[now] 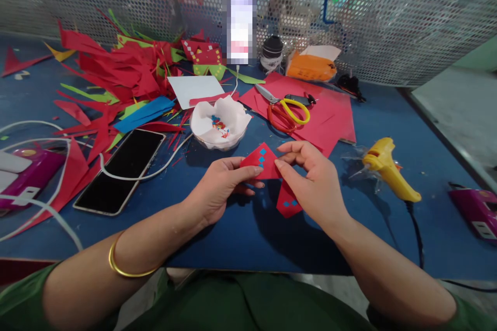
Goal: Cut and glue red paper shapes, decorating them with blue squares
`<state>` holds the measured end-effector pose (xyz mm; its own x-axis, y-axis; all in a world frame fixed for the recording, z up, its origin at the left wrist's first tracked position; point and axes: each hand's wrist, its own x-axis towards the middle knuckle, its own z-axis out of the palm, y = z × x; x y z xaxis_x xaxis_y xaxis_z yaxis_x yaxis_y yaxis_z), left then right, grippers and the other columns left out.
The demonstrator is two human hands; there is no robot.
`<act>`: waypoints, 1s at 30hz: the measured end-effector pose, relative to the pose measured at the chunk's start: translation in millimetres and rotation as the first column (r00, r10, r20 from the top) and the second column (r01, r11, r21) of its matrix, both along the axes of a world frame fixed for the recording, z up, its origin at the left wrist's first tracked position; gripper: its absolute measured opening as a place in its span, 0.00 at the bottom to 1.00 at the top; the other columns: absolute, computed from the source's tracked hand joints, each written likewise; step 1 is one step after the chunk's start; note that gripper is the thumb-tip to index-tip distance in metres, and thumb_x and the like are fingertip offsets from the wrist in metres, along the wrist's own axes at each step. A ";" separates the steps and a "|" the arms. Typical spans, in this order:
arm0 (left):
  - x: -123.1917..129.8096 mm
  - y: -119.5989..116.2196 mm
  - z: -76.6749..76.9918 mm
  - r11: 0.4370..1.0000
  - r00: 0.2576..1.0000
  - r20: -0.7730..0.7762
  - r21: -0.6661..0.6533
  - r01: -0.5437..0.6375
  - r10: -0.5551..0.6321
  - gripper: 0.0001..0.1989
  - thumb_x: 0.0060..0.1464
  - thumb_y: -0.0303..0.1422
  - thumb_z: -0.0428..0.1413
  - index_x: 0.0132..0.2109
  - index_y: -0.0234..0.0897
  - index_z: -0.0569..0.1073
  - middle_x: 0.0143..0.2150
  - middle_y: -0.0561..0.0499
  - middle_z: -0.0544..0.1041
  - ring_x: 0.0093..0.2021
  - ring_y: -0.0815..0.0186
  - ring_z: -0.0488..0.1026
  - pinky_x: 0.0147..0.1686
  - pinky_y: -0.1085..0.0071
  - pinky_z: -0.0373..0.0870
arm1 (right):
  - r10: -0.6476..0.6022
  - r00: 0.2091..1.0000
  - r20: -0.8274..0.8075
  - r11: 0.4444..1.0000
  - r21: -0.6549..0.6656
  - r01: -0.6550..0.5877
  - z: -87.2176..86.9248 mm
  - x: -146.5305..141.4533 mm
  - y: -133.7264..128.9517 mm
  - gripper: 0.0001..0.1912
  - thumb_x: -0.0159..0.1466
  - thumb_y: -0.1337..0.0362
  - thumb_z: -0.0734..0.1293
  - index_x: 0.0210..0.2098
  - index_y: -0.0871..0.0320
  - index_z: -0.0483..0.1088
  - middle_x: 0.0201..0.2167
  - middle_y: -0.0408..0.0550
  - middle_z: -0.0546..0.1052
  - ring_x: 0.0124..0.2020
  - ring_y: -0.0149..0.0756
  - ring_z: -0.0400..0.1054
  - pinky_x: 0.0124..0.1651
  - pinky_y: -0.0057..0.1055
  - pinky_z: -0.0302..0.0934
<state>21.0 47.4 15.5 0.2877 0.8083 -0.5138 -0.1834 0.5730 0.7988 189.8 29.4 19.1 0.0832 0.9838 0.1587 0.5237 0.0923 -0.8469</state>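
Between both hands is a pointed piece of red paper [259, 161] with small blue diamonds in a row on it. My left hand [222, 186] pinches its left side, thumb on top and fingers beneath. On the right side, my right hand [310, 176] grips the same paper between thumb and fingertips. Under my right hand lies a second red piece [289, 208], also bearing blue diamonds, partly hidden by the palm. Just beyond the hands stands a bowl [219, 140] lined with white paper, holding tiny coloured bits.
Scissors [285, 108] rest on red sheets [334, 114]. A yellow glue gun [390, 165] lies to the right, its cord trailing off the front edge. Paper scraps [116, 67], a dark phone [122, 170] and white cables fill the left. A lit phone [239, 28] stands against the mesh.
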 end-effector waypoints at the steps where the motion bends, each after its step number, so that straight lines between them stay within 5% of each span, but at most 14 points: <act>1: 0.1 0.0 0.0 1.000 1.000 -0.002 -0.002 -0.001 0.001 0.09 0.44 0.32 0.67 0.34 0.33 0.81 0.29 0.51 0.80 0.28 0.70 0.75 0.26 0.78 0.69 | 0.001 1.000 0.002 1.000 0.001 -0.001 0.1 0.0 0.0 0.09 0.61 0.66 0.66 0.42 0.56 0.70 0.28 0.41 0.76 0.31 0.33 0.71 0.34 0.31 0.63; 30: -1.6 0.1 0.1 0.998 0.998 0.036 0.002 -0.059 0.059 0.07 0.44 0.33 0.64 0.29 0.33 0.77 0.25 0.50 0.78 0.28 0.66 0.77 0.26 0.74 0.70 | -0.019 1.000 -0.013 0.999 0.033 0.020 1.1 -0.8 -0.2 0.09 0.60 0.67 0.66 0.41 0.56 0.70 0.27 0.40 0.76 0.30 0.33 0.71 0.34 0.31 0.64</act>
